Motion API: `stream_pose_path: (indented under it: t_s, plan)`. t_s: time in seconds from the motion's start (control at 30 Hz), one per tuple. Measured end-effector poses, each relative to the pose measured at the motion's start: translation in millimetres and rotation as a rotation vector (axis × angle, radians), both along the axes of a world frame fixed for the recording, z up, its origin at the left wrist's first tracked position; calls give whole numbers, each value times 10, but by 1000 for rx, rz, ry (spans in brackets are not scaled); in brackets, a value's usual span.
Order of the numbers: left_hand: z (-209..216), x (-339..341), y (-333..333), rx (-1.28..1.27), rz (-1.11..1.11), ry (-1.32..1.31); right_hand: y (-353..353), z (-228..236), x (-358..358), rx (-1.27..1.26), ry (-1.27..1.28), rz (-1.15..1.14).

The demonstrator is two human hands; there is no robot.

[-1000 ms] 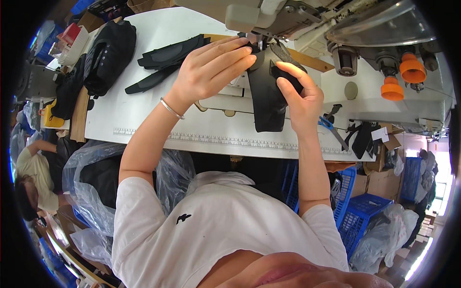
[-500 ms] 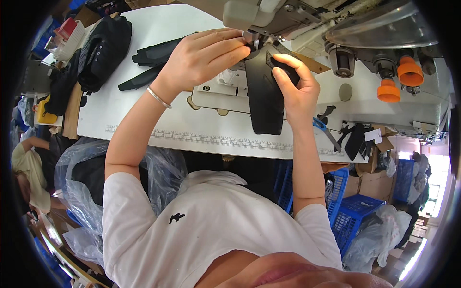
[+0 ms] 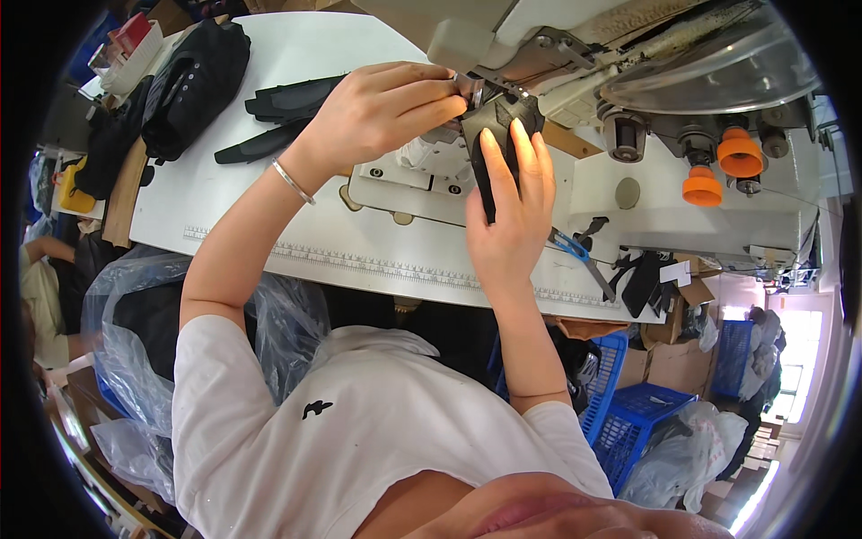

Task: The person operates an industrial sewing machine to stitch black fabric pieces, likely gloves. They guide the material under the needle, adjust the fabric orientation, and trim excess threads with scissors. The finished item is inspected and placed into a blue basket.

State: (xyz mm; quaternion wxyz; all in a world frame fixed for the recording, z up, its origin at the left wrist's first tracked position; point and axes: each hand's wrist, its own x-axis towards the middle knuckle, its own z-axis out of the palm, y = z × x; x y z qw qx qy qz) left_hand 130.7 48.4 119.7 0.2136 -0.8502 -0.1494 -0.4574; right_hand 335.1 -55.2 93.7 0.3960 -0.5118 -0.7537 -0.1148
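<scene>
A black fabric piece (image 3: 483,171) lies on the bed of a white sewing machine (image 3: 460,43), its upper end beside the metal presser foot. My right hand (image 3: 512,211) rests on it, fingers stretched out and flat over the fabric, covering much of it. My left hand (image 3: 386,112) is closed, its fingertips pressed together right next to the presser foot at the fabric's left edge. What is between those fingertips is hidden. More black cut pieces (image 3: 292,101) lie on the table behind my left wrist.
A ruler strip (image 3: 377,260) runs along the white table's (image 3: 242,193) front edge. Blue-handled scissors (image 3: 575,247) lie right of my right wrist. Orange thread holders (image 3: 702,187) stand at the far right. A black bundle (image 3: 193,90) sits far left; blue crates (image 3: 642,422) stand below right.
My right hand has gone from gripping the fabric's right edge to lying flat on top of it. The fabric has shifted up toward the presser foot and turned. My left hand stays near the foot.
</scene>
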Motion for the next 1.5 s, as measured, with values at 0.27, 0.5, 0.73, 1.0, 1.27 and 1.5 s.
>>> stream_pose_path:
  t_s: [0.27,0.5,0.73,1.0,1.27,1.5]
  plan:
    - [13,54,-51,91,21,29,101,81,208,-55,5,91]
    - [-48,82,-130,144,102,28,236,205,419,-109,-18,183]
    - [-85,101,-223,160,203,53,413,322,539,-183,20,257]
    - [-84,206,-330,121,329,54,664,352,731,-427,79,281]
    - [-66,200,-276,24,222,-96,853,209,899,-435,84,219]
    - [-278,-70,507,-673,194,-384,756,350,766,-449,125,309]
